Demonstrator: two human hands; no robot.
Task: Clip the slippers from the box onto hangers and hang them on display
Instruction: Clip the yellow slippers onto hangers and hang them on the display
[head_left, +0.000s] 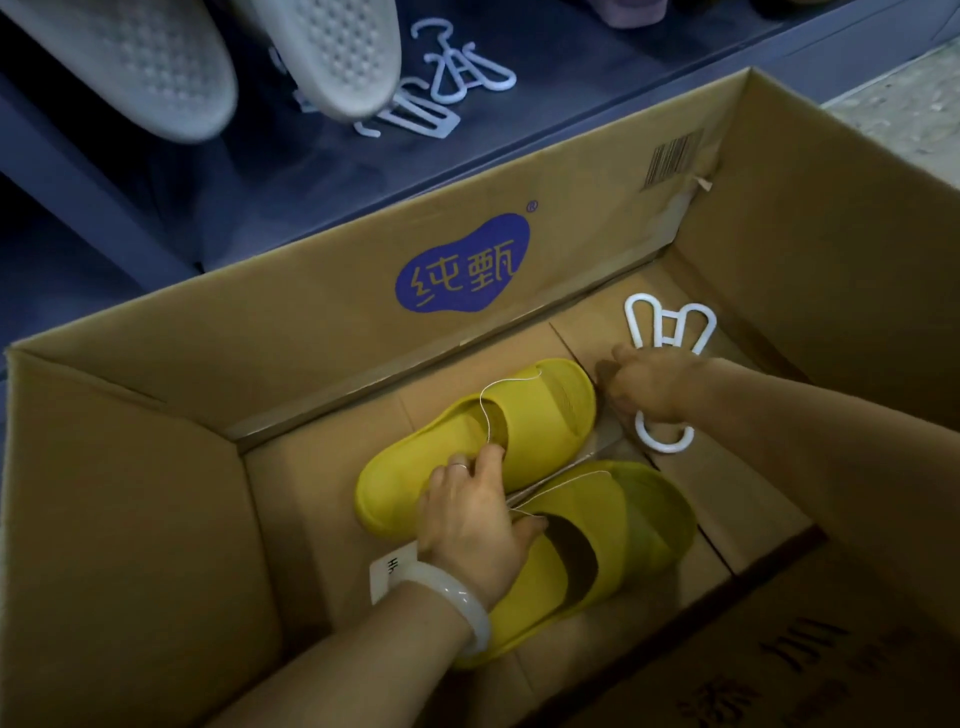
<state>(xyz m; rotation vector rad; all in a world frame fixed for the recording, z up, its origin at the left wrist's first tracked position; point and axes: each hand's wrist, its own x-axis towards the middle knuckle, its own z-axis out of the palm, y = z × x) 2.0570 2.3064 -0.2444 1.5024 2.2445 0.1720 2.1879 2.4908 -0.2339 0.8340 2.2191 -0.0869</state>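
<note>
Box (130, 519): cardboard, flaps standing open; both arms are reaching down into it.
Tag (387, 571): white card lying on the box floor, partly under the left wrist.
Left hand (472, 519): fingers are curling round the inner edges of the two slippers where they lie side by side, gripping them; a pale bangle is sitting on the wrist.
Far slipper (540, 410): yellow, lying on the box floor, toe pointing away to the right.
Thread (485, 410): thin white loop running over the far slipper's strap and across to the near one; likely tying the pair together.
Near slipper (623, 519): yellow, just beside the far one, touching it.
Right hand (654, 384): fingers are closing round the middle of a white hanger, holding it.
Hanger (670, 322): white plastic, two loops showing above the hand, hook showing below.
Step, judged: pair and hanger are being gathered for clipping.
Advice: lift both slippers together so the thread is not pulling; be keeping the hanger's loops free of the fingers.
Risk: thread could be snagging on the hanger.
</note>
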